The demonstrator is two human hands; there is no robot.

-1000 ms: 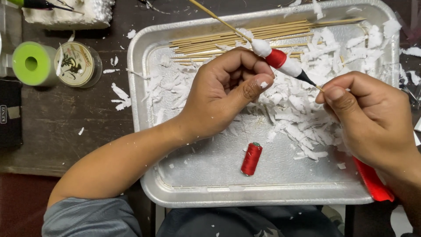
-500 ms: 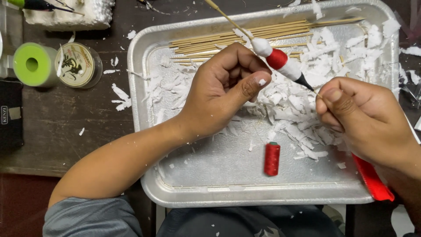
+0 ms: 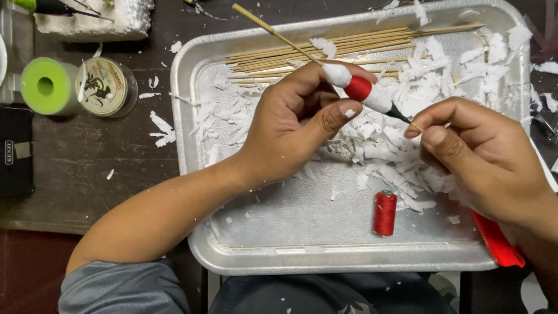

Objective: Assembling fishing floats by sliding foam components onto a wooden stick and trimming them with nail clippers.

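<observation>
Two spools sit at far left on the counter; left hand fingers wrap the float on its stick above the tray; red spool lies in the tray; right hand fingers pinch the float's tip.

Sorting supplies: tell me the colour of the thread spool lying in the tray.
Red; the thread spool shows clearly in the head view.
</observation>
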